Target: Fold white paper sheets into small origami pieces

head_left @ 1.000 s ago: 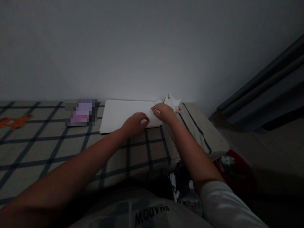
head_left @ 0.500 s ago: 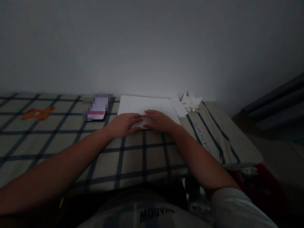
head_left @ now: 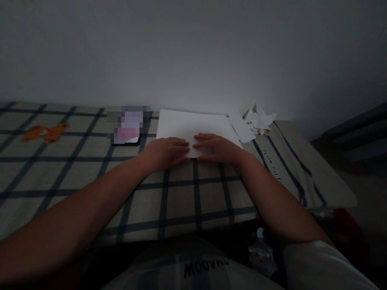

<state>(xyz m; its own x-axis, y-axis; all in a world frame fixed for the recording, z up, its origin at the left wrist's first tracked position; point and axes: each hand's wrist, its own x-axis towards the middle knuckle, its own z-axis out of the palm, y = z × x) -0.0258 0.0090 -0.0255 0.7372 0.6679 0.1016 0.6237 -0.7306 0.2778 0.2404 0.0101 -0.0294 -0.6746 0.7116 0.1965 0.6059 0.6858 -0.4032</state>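
A sheet of white paper [head_left: 193, 123] lies flat on the checked tablecloth [head_left: 181, 193], close to the wall. My left hand [head_left: 166, 152] rests on its near left part, fingers stretched out and pointing right. From the other side my right hand [head_left: 216, 148] lies on the near right part, with its fingers spread and pointing left. A small gap parts the fingertips of the two hands, and the near edge of the paper shows there. Neither hand grips anything. Whether more sheets lie underneath, I cannot tell.
Right of the paper lie a narrow white paper strip [head_left: 242, 128] and crumpled, folded white paper [head_left: 258, 119]. A phone [head_left: 130, 129] with a lit, blurred screen is to the left. Farther left is a flat orange bear-shaped item [head_left: 45, 133]. A plastic bottle [head_left: 261, 253] stands below the table edge.
My hands have drawn slightly apart on the paper, opening a gap between the fingertips. The view has shifted a little, so the paper and nearby things sit higher in it.
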